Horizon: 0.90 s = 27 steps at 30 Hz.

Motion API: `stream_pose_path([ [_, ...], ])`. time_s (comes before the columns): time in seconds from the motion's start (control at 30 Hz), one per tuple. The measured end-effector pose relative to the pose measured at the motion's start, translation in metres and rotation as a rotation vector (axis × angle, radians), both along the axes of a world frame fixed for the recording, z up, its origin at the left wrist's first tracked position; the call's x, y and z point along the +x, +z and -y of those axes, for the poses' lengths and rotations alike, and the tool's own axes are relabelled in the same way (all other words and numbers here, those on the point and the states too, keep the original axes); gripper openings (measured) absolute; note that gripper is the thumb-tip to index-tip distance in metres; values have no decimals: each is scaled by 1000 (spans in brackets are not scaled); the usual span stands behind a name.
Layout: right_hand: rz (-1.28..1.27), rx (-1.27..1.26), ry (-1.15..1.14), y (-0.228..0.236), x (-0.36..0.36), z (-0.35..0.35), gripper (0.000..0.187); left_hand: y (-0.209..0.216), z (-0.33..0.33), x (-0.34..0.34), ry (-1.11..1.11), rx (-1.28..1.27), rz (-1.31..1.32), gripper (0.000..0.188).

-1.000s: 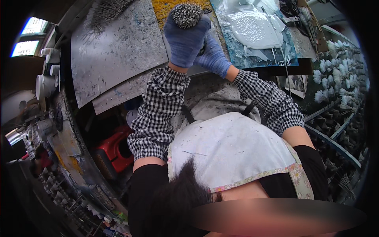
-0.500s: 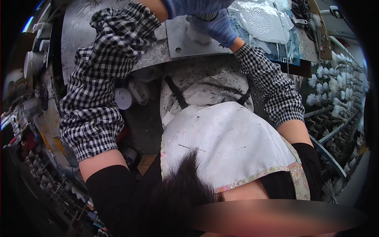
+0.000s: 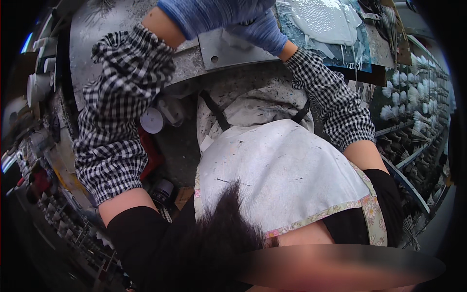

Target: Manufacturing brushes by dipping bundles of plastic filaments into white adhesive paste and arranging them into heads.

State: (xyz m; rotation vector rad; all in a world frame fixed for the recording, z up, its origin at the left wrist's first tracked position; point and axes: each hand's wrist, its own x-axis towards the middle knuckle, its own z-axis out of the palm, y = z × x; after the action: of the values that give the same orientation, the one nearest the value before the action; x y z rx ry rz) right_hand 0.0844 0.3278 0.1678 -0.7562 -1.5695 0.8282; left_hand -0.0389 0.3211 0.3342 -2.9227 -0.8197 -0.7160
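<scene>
Both hands wear blue knit gloves at the top edge. My left hand [image 3: 209, 17] reaches across from the left, and its fingers lie out of view or hidden. Partly behind it is my right hand [image 3: 265, 34], its visible fingers bent and pressed together; what they close on is hidden. Beneath the hands lies a grey metal plate [image 3: 219, 53] with a round hole near its corner. To the right of my right hand, a wet white coating [image 3: 326, 24] with a dimpled surface covers a blue sheet [image 3: 360, 56] and drips over its near edge.
The worktop [image 3: 185, 65] has a curved, stained near edge. Under it are a white round lid [image 3: 152, 120] and a red object [image 3: 151, 155]. Racks of white-tipped brushes [image 3: 418, 102] stand at the right. Shelves of small items [image 3: 63, 224] line the left. A stained white apron [image 3: 277, 170] covers my lap.
My left arm and glove have shifted left and come further into view, covering more of my right hand. The whole view has moved slightly, with the plate and coated sheet now higher.
</scene>
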Motion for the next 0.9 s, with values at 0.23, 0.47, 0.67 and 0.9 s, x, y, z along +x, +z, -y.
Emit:
stream_pose_path([
  [0.23,199,-333,259,16,11,-7,25,25,-19,0,-47,22,123,15],
  [0.47,188,-86,255,3,8,19,54,9,15,-6,81,69,-4,25],
  [0.67,161,-160,232,19,50,26,47,9,-7,25,29,-120,-20,29],
  [0.9,62,-50,-363,47,123,-9,24,33,-57,139,-280,65,258,30],
])
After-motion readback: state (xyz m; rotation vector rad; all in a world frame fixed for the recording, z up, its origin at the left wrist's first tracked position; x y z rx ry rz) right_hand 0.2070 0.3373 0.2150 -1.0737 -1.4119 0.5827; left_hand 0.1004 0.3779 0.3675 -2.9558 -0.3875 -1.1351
